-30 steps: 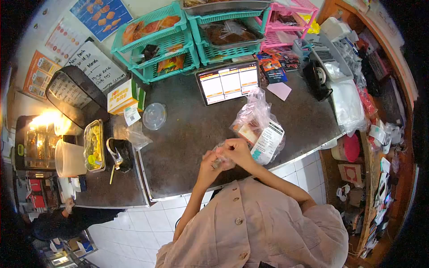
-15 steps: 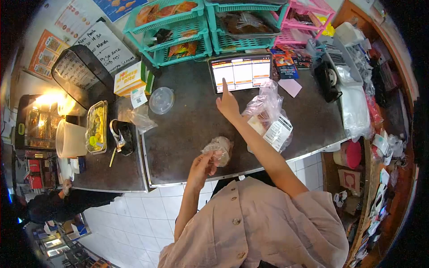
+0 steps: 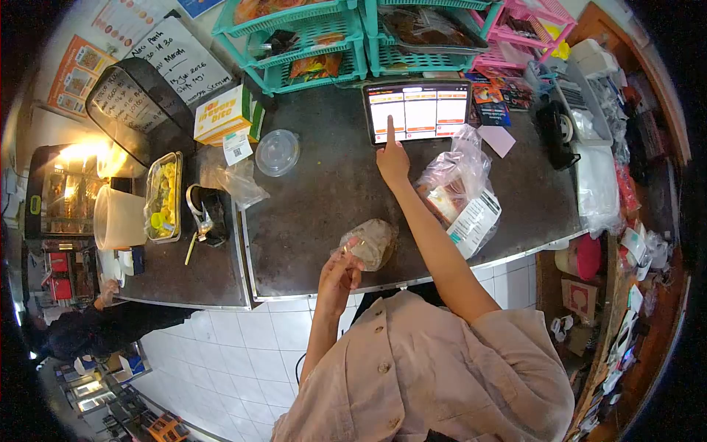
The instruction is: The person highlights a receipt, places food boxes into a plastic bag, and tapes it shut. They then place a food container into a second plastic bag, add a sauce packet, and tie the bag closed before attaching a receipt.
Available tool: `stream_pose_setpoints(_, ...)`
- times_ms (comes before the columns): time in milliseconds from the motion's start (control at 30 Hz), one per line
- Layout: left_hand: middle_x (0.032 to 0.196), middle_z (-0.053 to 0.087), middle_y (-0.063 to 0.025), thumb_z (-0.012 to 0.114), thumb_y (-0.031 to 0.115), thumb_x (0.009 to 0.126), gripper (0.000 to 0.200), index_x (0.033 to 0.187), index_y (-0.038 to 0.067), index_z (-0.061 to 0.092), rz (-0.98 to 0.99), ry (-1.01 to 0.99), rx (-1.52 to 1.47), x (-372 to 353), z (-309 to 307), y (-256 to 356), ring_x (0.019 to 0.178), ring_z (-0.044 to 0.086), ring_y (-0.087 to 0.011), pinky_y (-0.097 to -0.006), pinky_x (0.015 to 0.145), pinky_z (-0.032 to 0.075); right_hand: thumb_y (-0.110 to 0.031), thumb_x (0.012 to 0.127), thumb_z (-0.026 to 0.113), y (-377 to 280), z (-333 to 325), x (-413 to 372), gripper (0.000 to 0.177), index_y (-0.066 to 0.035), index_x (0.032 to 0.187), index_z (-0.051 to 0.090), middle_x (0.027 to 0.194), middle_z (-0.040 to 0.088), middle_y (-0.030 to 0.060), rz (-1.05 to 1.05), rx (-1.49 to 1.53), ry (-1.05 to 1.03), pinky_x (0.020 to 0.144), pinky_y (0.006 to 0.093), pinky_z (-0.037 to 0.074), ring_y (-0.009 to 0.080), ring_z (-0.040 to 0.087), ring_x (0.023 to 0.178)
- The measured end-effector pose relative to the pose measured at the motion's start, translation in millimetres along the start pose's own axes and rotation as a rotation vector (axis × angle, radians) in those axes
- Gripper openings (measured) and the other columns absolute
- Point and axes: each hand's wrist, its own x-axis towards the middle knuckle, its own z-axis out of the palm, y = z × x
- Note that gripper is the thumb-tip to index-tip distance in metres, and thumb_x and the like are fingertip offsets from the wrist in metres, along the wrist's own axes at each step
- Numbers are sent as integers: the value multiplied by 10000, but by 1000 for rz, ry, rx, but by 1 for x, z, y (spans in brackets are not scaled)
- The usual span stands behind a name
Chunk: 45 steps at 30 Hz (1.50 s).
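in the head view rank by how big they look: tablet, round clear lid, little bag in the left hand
1. tablet, clearly largest
2. little bag and round clear lid look alike; the bag is nearer the camera, so unranked

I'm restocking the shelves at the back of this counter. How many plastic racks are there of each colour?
Teal: 2 (left teal rack, middle teal rack)
Pink: 1 (pink rack)
Total: 3
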Motion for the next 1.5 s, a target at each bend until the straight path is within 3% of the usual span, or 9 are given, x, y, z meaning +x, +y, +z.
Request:
stream_pose_setpoints(133, 749, 595, -36, 520, 325, 873, 518, 1246, -17, 406, 11, -8, 2, 4, 0, 5, 485, 409, -69, -185, 431, 304, -40, 739, 511, -1, -4, 1, 819, -229, 1406, 76, 681, 531, 139, 20, 1, -36, 507, 389, 431, 273, 531, 553)
stream_pose_setpoints(333, 727, 596, -37, 484, 335, 895, 446, 1202, 13, 463, -3, -55, -69, 5, 10, 8, 477, 394, -73, -187, 425, 297, 13, 750, 494, 8, 1, -13, 786, -171, 1404, 99, 807, 508, 164, -90, 332, 138, 611, 360, 441, 261, 528, 661)
stream_pose_setpoints(433, 700, 592, -25, 473, 307, 905, 384, 1157, 18, 495, -9, -73, -95, 9, 5, -2, 470, 387, -71, -184, 425, 296, 67, 744, 516, 18, 13, -20, 822, -193, 1404, 99, 832, 490, 191, -130, 302, 168, 593, 400, 432, 328, 532, 666)
stream_pose_setpoints(567, 671, 584, -10, 471, 273, 911, 319, 1103, 23, 525, -36, -86, -119, 8, 10, -2, 468, 387, -62, -178, 426, 296, 46, 753, 517, 9, 0, -8, 822, -196, 1406, 80, 801, 502, 185, -34, 226, 33, 596, 395, 440, 321, 534, 661)
stream_pose_setpoints(733, 656, 577, -8, 471, 279, 909, 338, 1130, 25, 510, -45, -55, -60, 8, 11, -2, 450, 378, -56, -179, 415, 293, 25, 747, 491, 6, -6, 0, 802, -152, 1407, 70, 739, 493, 154, 33, 184, -64, 602, 369, 428, 286, 503, 652)
stream_pose_setpoints(833, 661, 584, -14, 472, 291, 908, 366, 1151, 19, 500, -60, -39, -52, 7, 15, 0, 455, 391, -56, -176, 417, 303, 25, 750, 503, 15, 12, -8, 807, -147, 1408, 69, 745, 498, 152, -33, 160, 32, 610, 368, 433, 279, 513, 664)
stream_pose_setpoints(1033, 690, 586, -30, 452, 308, 913, 437, 1250, 33, 406, -23, -49, -50, 10, 14, -3, 448, 398, -62, -181, 405, 305, 37, 751, 520, 11, 4, -10, 809, -142, 1408, 82, 759, 503, 143, 17, 170, -30, 620, 361, 439, 251, 520, 673)
stream_pose_setpoints(1233, 678, 552, -18, 440, 310, 917, 473, 1295, 43, 344, -44, -22, -47, 13, 16, -4, 445, 413, -78, -192, 382, 318, 22, 757, 521, 9, -1, -20, 741, -112, 1389, 159, 806, 517, 174, 24, 386, 59, 642, 367, 442, 266, 534, 710)
stream_pose_setpoints(1500, 628, 517, -17, 402, 322, 927, 480, 1319, 57, 324, -35, 12, 16, 15, 26, -2, 426, 392, -71, -191, 369, 305, -20, 769, 525, 19, 18, -25, 663, -89, 1363, 239, 814, 491, 170, -4, 124, 67, 657, 384, 436, 303, 527, 718)
